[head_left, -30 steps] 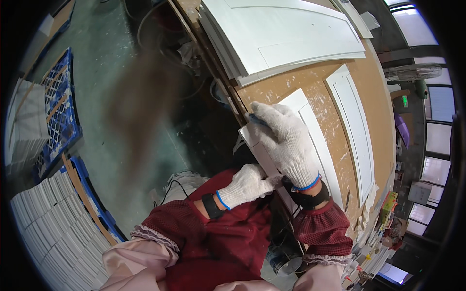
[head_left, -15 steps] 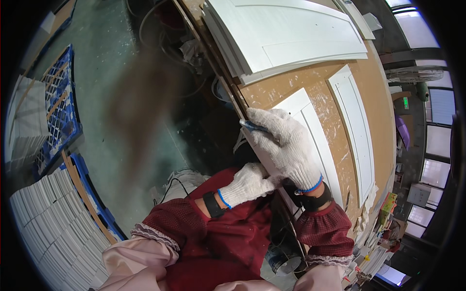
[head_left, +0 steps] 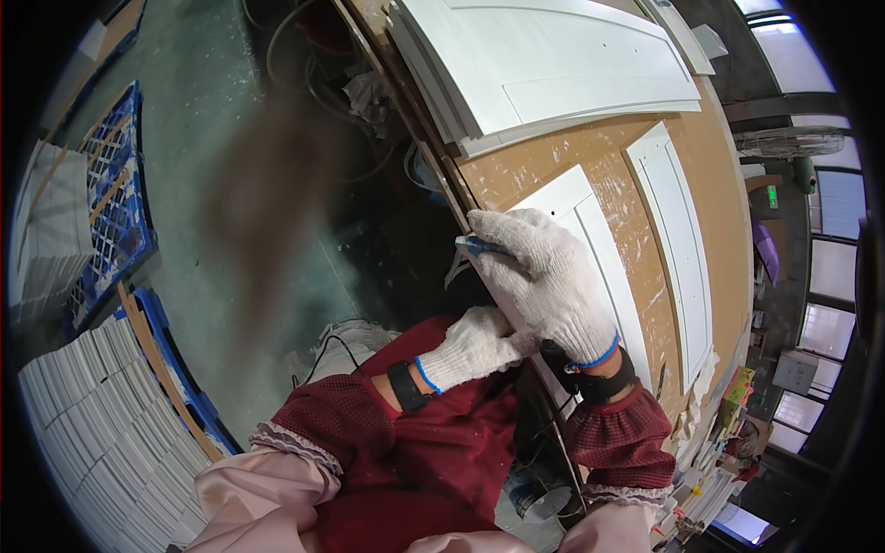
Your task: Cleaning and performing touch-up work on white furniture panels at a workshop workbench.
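My right hand (head_left: 546, 276) is closed around a blue scraper (head_left: 479, 245) at the white panel (head_left: 590, 249) edge; my left hand (head_left: 475, 343) braces underneath, fingers curled. I judge steady, shallow strokes best.

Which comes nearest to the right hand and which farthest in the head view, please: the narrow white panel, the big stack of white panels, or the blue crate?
From the right hand:
1. Narrow white panel, on the workbench just right.
2. Big stack of white panels, at the bench's far end.
3. Blue crate, on the floor far left.
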A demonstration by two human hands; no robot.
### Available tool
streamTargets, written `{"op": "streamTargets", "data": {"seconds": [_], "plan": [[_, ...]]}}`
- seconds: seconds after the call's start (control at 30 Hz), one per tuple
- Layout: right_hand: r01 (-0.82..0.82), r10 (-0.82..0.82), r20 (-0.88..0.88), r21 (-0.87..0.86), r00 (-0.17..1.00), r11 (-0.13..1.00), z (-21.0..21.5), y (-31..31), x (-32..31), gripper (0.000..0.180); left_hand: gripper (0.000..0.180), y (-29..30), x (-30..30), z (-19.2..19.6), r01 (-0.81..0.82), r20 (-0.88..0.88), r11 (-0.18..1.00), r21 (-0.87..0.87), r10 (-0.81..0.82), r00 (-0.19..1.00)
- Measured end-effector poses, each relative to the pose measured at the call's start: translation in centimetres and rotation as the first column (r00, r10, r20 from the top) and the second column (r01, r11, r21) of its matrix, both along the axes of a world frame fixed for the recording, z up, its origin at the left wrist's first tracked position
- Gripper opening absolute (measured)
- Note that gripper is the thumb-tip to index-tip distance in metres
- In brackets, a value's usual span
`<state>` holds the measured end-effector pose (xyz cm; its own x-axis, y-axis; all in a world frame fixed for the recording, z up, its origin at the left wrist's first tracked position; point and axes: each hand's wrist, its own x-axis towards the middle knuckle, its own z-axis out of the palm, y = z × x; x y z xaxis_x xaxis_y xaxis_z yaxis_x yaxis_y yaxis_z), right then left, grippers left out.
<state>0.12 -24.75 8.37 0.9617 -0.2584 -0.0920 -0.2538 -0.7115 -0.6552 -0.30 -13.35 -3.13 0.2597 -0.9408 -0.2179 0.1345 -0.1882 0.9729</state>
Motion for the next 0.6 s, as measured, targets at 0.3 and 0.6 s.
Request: {"op": "streamTargets", "data": {"seconds": [0.3, 0.6], "plan": [[0.028, -0.027, 0.008, -0.057, 1.0, 0.998, 0.1, 0.5, 0.2, 0.03, 0.047, 0.0, -0.4, -0.5, -0.054, 0.133, 0.997, -0.062, 0.062, 0.989], [-0.011, 0.007, -0.031, -0.123, 0.999, 0.992, 1.3, 0.1, -0.3, 0.032, 0.052, -0.1, 0.0, 0.1, -0.033, 0.016, 0.997, -0.069, 0.034, 0.999]]}}
